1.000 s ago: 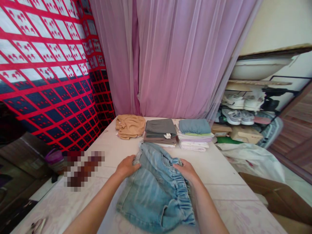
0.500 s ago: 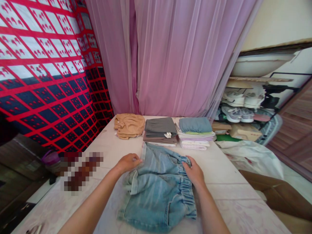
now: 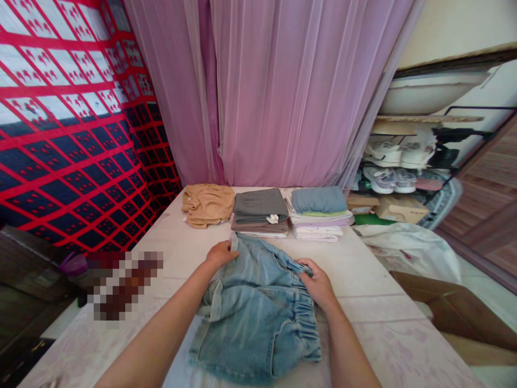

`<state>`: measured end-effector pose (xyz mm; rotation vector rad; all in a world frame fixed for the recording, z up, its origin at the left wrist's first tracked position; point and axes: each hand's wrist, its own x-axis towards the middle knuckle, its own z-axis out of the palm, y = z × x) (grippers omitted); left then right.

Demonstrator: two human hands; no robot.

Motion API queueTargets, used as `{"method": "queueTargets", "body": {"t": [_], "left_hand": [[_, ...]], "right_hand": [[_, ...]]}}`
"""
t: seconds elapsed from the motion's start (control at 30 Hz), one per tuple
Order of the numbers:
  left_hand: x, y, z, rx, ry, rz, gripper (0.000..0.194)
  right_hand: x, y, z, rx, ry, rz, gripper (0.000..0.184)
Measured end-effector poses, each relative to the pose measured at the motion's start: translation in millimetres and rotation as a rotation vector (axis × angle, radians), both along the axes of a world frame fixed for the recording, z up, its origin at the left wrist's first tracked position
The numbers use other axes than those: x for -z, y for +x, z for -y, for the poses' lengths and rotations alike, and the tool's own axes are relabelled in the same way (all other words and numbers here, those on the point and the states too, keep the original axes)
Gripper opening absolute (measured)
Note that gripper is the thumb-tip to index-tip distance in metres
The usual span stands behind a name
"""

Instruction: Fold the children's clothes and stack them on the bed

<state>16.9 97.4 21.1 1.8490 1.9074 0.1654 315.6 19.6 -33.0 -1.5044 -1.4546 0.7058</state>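
Observation:
A pair of blue denim shorts (image 3: 258, 307) lies spread on the table, its elastic waistband to the right and its rolled leg hems to the left. My left hand (image 3: 221, 254) is closed on the cuff of the far leg. At the far end of the waistband, my right hand (image 3: 317, 280) grips the gathered edge between thumb and fingers. Just beyond the shorts sits a stack of folded dark grey and brown clothes (image 3: 260, 207). Tan shorts (image 3: 208, 205) lie to its left, and a stack of folded clothes with a blue-grey piece on top (image 3: 319, 200) is to its right.
The pale patterned table (image 3: 363, 293) reaches back to a pink curtain (image 3: 283, 97). At the right stand a rack with shoes (image 3: 382, 178), a white plastic bag (image 3: 407, 250) and an open cardboard box (image 3: 452, 307). A blurred-out patch (image 3: 125, 285) covers something at the left.
My left hand has closed on the far leg's cuff. My right hand now pinches the waistband's far corner more tightly. The view has shifted slightly.

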Motion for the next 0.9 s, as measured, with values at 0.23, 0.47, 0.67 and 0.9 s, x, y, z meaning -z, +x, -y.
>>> {"method": "queueTargets", "body": {"t": [0.23, 0.47, 0.67, 0.9], "left_hand": [[-5.5, -2, 13, 0.055, -0.004, 0.013, 0.016], [-7.5, -18, 33, -0.063, -0.035, 0.428, 0.045], [-5.9, -23, 15, -0.302, -0.112, 0.742, 0.044], [-22.9, -26, -52, -0.454, -0.141, 0.964, 0.058]], "right_hand": [[3.6, 1, -1, 0.096, 0.012, -0.056, 0.039], [3.6, -3, -2, 0.134, -0.019, -0.025, 0.037], [1.9, -3, -6, 0.142, 0.055, -0.152, 0.048], [-29.6, -22, -68, 0.200, -0.135, -0.330, 0.058]]}}
